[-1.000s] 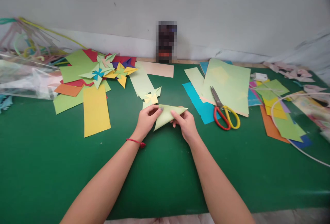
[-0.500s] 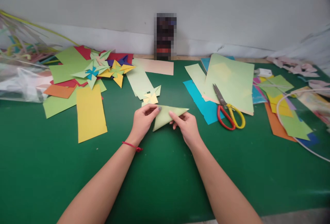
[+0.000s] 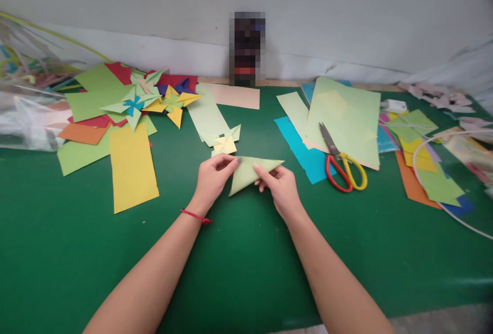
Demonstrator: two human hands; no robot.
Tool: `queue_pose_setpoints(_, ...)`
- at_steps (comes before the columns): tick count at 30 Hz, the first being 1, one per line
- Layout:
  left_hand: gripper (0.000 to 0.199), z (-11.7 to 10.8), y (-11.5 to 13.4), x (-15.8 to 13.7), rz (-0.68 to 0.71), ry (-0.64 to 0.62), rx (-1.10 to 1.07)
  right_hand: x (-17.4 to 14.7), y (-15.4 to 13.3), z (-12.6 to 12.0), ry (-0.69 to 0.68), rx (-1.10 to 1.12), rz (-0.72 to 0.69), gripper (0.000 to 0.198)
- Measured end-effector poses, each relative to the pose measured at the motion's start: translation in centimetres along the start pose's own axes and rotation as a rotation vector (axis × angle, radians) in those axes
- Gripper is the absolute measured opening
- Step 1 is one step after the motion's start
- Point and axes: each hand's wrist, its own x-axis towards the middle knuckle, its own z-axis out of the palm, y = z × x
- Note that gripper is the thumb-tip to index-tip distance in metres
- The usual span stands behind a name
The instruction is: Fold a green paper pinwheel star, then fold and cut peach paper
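A pale green sheet of paper point(image 3: 248, 174), folded into a triangle, is held between my two hands above the green table point(image 3: 239, 267). My left hand point(image 3: 215, 175) pinches its upper left corner between thumb and fingers. On the right side, my right hand point(image 3: 278, 182) grips the paper with the thumb on top and the fingers curled beneath. The triangle's sharp tip points right, past my right thumb. Just beyond my left hand lies a folded paper piece point(image 3: 225, 144) in pale green and yellow, partly covered by the hand.
Scissors point(image 3: 339, 162) with red and yellow handles lie at right, partly on pale green sheets point(image 3: 346, 118). Folded paper flowers point(image 3: 134, 105) and coloured sheets are heaped at left, near a yellow strip point(image 3: 134, 170). A pixelated dark object point(image 3: 247, 49) stands against the wall.
The view has shifted slightly. Both hands keep the same hold on the folded paper, and I see no clear change in its shape.
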Motion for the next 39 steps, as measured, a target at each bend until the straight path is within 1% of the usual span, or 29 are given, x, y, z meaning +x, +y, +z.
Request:
queue_pose_setpoints(9,0.022,0.03,-0.21,0.03,0.011,0.006,-0.022,0.08,0.17,0.07,-0.026,0.034,0.002,0.032)
queue_pose_setpoints(14,0.02,0.03,-0.24,0.12,-0.003,0.008,-0.044,0.07,0.16,0.0,-0.043,0.06,0.008,0.031)
queue_pose_setpoints(24,0.023,0.03,-0.3,-0.01,0.015,0.017,-0.015,0.0,0.17,-0.01,-0.032,0.036,-0.009,0.035)
queue_pose_setpoints(29,0.021,0.11,-0.12,-0.06,0.013,0.0,-0.012,-0.03,0.08,0.09,0.003,0.017,0.003,0.033)
queue_pose_setpoints(39,0.02,0.14,-0.05,-0.1,0.0,0.003,-0.007,-0.11,-0.08,0.13,-0.008,0.064,0.007,0.028)
